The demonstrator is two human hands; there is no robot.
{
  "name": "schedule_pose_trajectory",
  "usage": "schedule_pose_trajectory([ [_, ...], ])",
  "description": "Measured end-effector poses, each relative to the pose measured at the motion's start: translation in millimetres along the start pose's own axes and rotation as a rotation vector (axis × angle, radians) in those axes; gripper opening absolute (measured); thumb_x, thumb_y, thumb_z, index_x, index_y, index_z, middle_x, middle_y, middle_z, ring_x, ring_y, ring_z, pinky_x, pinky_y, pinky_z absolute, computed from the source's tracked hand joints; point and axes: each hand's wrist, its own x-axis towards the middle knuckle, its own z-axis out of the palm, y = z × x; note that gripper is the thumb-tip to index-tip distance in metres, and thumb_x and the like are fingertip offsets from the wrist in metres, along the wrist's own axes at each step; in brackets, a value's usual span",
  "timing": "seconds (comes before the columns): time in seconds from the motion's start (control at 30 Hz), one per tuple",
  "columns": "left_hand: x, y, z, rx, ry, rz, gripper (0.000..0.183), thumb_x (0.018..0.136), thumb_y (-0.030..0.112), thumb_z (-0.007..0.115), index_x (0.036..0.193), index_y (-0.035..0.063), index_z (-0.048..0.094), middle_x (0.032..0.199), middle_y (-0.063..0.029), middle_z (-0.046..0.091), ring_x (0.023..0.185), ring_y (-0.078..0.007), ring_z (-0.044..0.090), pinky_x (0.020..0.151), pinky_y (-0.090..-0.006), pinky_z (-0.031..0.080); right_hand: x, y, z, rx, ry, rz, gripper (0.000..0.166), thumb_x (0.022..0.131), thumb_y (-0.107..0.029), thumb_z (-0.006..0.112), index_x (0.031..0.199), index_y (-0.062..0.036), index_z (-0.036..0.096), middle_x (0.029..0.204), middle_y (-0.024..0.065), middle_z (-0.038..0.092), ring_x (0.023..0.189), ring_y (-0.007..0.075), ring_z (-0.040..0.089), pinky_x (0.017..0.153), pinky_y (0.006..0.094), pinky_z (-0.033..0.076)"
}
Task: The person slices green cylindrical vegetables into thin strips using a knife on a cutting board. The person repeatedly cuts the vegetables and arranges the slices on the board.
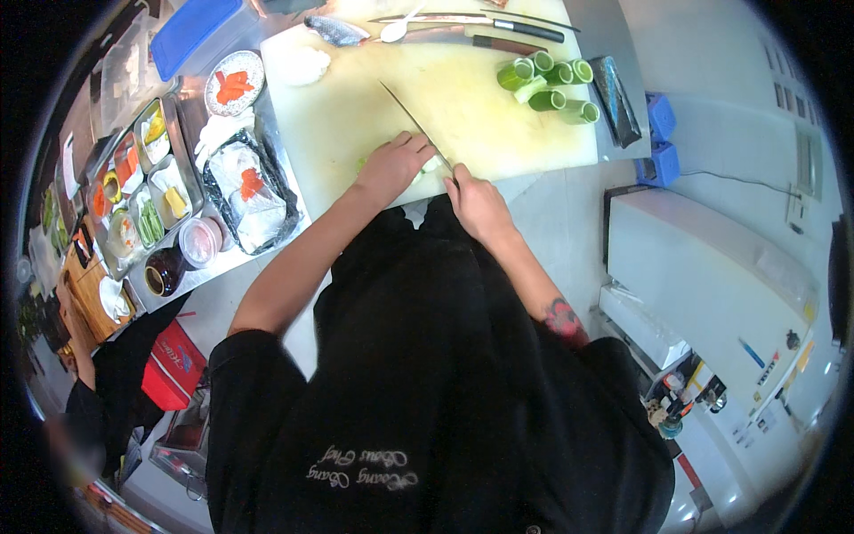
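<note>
A large pale cutting board (347, 100) lies before me. My right hand (477, 200) is closed around the handle of a long thin knife (415, 122), whose blade points away to the upper left. My left hand (395, 167) rests on the board beside the blade, fingers bent over a pale green vegetable piece (430, 164) that is mostly hidden; whether it grips the piece I cannot tell. A bit of green shows at its wrist side. Several hollow green cucumber-like tubes (547, 100) stand at the board's right. A white wad (303, 65) lies at the upper left.
Along the board's far edge lie a fish piece (337, 31), a white spoon (395, 30) and more knives (527, 30). To the left are a plate of orange-red slices (233, 83), a plastic-wrapped tray (250, 193) and metal ingredient containers (175, 190). Another person's arm (79, 334) shows at far left.
</note>
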Motion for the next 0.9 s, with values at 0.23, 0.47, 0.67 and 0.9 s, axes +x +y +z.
schedule_pose_trajectory([
  [0.23,-3.1,-5.5,10.2,-0.046,0.091,0.042,0.032,0.083,0.009,0.056,0.114,0.0091,0.064,0.112,-0.005,0.06,0.105,-0.0238,0.059,0.089,-0.0335,0.054,-4.6,-4.1,-2.4,-0.033,-0.024,0.017,0.025,0.102,-0.024,0.054,0.101,0.0008,0.05,0.077,0.0322,0.065,0.076,0.0524,0.064,0.069,0.06,0.051],
  [0.47,-8.7,-4.5,7.7,-0.099,0.096,0.032,0.033,0.084,0.009,0.055,0.115,0.0076,0.064,0.112,-0.0056,0.06,0.108,-0.0236,0.058,0.094,-0.0339,0.052,-6.5,-10.0,-3.2,-0.04,-0.019,0.001,0.024,0.102,-0.023,0.054,0.101,0.0003,0.051,0.077,0.0326,0.065,0.077,0.052,0.065,0.07,0.0602,0.051],
  [0.67,-10.1,-5.9,7.2,-0.1,0.062,0.051,0.032,0.084,0.007,0.055,0.115,0.0061,0.064,0.113,-0.0064,0.059,0.109,-0.0243,0.057,0.095,-0.034,0.051,-2.6,-9.8,3.9,-0.037,0.003,0.018,0.024,0.101,-0.023,0.057,0.102,0.0003,0.052,0.076,0.0327,0.065,0.077,0.0522,0.065,0.069,0.0605,0.051],
  [0.9,-11.8,-9.5,5.7,-0.121,0.121,0.039,0.031,0.083,0.008,0.057,0.112,0.0057,0.064,0.116,-0.0064,0.061,0.111,-0.0244,0.058,0.094,-0.0341,0.052,1.3,-12.3,9.5,-0.035,0.036,-0.004,0.024,0.1,-0.023,0.057,0.102,-0.0002,0.052,0.074,0.032,0.064,0.074,0.0526,0.064,0.068,0.0609,0.05],
])
